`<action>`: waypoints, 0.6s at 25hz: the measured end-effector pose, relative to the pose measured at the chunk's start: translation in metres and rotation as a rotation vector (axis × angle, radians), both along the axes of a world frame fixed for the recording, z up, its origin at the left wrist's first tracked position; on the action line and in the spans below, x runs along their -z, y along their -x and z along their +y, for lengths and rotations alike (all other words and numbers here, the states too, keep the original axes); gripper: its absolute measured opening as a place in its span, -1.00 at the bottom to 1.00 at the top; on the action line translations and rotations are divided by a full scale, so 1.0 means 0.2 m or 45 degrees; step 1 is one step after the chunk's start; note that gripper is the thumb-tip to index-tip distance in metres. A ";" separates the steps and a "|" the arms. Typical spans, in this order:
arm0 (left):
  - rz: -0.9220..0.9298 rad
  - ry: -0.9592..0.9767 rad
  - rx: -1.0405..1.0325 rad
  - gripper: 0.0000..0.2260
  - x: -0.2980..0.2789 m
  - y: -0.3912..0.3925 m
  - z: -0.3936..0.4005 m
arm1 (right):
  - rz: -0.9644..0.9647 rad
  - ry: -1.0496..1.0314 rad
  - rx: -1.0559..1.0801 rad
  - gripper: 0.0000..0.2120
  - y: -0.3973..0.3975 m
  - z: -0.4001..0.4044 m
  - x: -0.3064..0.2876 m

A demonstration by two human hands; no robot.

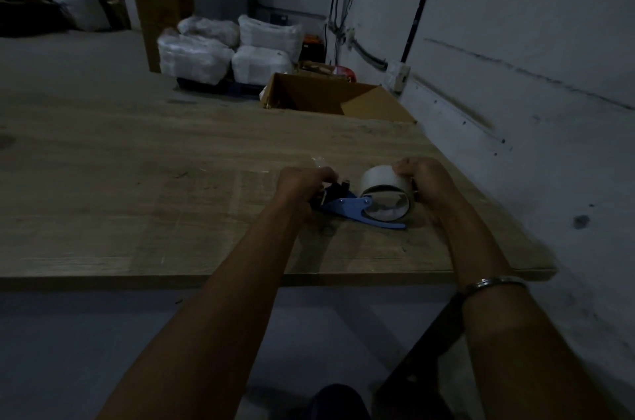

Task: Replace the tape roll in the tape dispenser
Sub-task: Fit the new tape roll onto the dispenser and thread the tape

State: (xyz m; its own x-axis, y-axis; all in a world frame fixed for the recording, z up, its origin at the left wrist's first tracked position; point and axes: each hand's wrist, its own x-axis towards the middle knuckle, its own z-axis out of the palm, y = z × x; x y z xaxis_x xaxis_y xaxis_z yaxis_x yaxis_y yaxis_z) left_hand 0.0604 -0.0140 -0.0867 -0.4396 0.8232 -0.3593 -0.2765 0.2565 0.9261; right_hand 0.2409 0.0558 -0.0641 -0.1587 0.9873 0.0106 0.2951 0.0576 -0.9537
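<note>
A blue tape dispenser (347,208) lies on its side on the wooden table (137,196), near the front right. A clear tape roll (383,184) sits in the dispenser's round end. My right hand (424,184) grips the roll from the right, fingers over its top. My left hand (302,184) is closed on the dispenser's left end, by the black cutter part. A small scrap of clear tape (318,161) lies just beyond my left hand.
An open cardboard box (330,98) stands behind the table's far edge. White wrapped bundles (223,48) are stacked further back on the floor. A grey wall (532,76) runs along the table's right side. The table's front edge crosses under my forearms.
</note>
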 end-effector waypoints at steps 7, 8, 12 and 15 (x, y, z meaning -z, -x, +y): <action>-0.072 -0.085 -0.047 -0.72 0.00 -0.03 0.01 | -0.446 -0.198 -0.205 -0.65 0.01 0.00 -0.07; -0.068 -0.083 -0.042 -0.72 0.00 -0.04 0.02 | -0.469 -0.187 -0.206 -0.64 0.00 0.00 -0.07; -0.043 -0.051 -0.029 -0.77 0.00 -0.03 0.02 | -0.522 -0.184 -0.212 -0.66 -0.02 -0.01 -0.08; -0.051 -0.035 -0.011 -0.74 0.01 -0.04 0.02 | -0.558 -0.187 -0.210 -0.67 -0.02 -0.01 -0.09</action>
